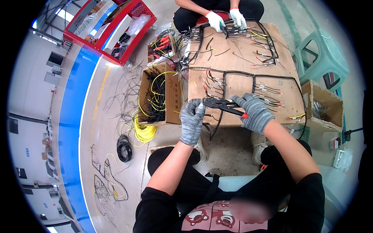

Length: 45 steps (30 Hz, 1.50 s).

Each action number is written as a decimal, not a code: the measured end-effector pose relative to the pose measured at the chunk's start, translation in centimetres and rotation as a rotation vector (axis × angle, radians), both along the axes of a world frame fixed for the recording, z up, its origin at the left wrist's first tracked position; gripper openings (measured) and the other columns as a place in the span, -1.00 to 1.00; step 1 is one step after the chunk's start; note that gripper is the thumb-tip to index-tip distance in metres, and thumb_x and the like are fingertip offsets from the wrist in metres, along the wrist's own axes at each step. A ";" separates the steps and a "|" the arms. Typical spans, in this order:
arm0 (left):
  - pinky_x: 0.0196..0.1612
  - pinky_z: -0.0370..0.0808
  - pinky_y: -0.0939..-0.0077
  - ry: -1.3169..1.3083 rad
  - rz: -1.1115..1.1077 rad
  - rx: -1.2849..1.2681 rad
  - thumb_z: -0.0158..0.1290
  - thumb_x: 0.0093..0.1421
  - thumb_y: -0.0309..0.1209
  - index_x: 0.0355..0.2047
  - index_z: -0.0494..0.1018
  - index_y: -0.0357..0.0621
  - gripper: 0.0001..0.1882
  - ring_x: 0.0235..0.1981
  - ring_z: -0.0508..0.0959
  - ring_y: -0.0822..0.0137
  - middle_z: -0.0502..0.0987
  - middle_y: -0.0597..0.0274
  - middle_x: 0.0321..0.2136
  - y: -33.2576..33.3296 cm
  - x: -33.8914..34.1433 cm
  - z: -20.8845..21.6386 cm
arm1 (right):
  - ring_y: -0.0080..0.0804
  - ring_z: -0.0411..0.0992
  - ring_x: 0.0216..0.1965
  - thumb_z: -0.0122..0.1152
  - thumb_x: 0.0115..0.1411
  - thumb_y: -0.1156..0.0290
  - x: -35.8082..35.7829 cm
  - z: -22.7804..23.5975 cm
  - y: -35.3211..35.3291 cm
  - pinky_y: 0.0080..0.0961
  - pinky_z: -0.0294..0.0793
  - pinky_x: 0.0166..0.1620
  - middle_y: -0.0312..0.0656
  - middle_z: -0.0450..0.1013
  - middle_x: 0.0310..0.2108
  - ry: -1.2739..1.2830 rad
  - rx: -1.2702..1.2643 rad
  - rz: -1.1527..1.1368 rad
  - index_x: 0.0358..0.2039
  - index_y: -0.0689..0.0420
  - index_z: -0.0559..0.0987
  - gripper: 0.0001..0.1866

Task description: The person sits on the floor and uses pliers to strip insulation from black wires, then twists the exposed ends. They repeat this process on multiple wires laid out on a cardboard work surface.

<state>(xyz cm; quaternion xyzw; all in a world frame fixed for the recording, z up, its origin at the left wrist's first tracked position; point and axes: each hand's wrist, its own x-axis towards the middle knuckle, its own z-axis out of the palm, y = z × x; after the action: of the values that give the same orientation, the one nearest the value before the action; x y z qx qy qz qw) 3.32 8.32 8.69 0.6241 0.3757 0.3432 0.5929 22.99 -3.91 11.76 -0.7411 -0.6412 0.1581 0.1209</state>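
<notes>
Gloved right hand [254,112] fingers clamp the crimping pliers [223,105] handles; left hand [192,120] fingers pinch a black wire at the pliers' nose, above the wooden board [241,58].

crimping pliers [224,105]: handles hidden in right hand [253,112] | co-worker: cut off above shoulders

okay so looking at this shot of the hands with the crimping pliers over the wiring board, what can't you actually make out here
Head view only:
- What the crimping pliers bite on: hidden by the left hand.
- The pliers' handles: mostly covered by the right hand.
- Wire terminals on the wooden board: too small to tell apart.
- Contents of the small cardboard box: blurred near the rim.
- Co-worker's gloved hands: body cut off by the top edge.
</notes>
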 end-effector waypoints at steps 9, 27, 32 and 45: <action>-0.44 0.28 0.77 0.040 0.050 0.119 0.02 0.15 -0.52 -0.34 0.44 -0.25 -0.93 -0.53 0.27 0.65 0.37 0.46 -0.53 -0.2 0.2 -0.6 | 0.02 0.27 -0.13 0.19 -0.06 0.40 -0.1 0.1 -0.1 -0.22 0.25 0.02 0.10 0.27 -0.18 0.122 -0.027 0.024 0.19 -0.05 0.21 -0.27; -0.44 0.26 0.75 -0.006 0.021 0.099 0.01 0.18 -0.48 -0.33 0.45 -0.21 -0.92 -0.51 0.27 0.65 0.38 0.46 -0.53 -0.3 0.4 -0.6 | -0.09 0.37 -0.18 0.17 -0.11 0.44 0.1 -1.6 0.5 -0.29 0.33 -0.05 0.00 0.37 -0.24 -0.043 -0.066 0.045 0.05 0.12 0.32 -0.39; -0.44 0.25 0.75 -0.001 0.042 0.104 0.00 0.19 -0.49 -0.32 0.45 -0.20 -0.92 -0.51 0.27 0.66 0.39 0.47 -0.52 0.0 0.5 -1.0 | -0.05 0.35 -0.20 0.19 -0.12 0.46 0.0 -1.5 0.4 -0.25 0.31 -0.05 0.04 0.36 -0.26 0.002 -0.061 0.037 0.04 0.15 0.33 -0.39; -0.40 0.30 0.74 -0.015 0.072 0.144 0.01 0.17 -0.52 -0.32 0.45 -0.24 -0.92 -0.48 0.31 0.64 0.41 0.43 -0.49 -0.3 0.4 -1.1 | 0.00 0.32 -0.17 0.20 -0.08 0.45 -0.7 -2.4 0.1 -0.22 0.28 -0.02 0.05 0.35 -0.25 0.156 -0.001 -0.015 0.04 0.12 0.33 -0.41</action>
<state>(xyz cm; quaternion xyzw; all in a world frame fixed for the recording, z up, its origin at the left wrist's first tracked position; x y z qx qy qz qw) 3.69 8.03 7.63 0.6485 0.3678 0.3952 0.5367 22.30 -3.79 9.39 -0.7313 -0.6243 0.2148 0.1711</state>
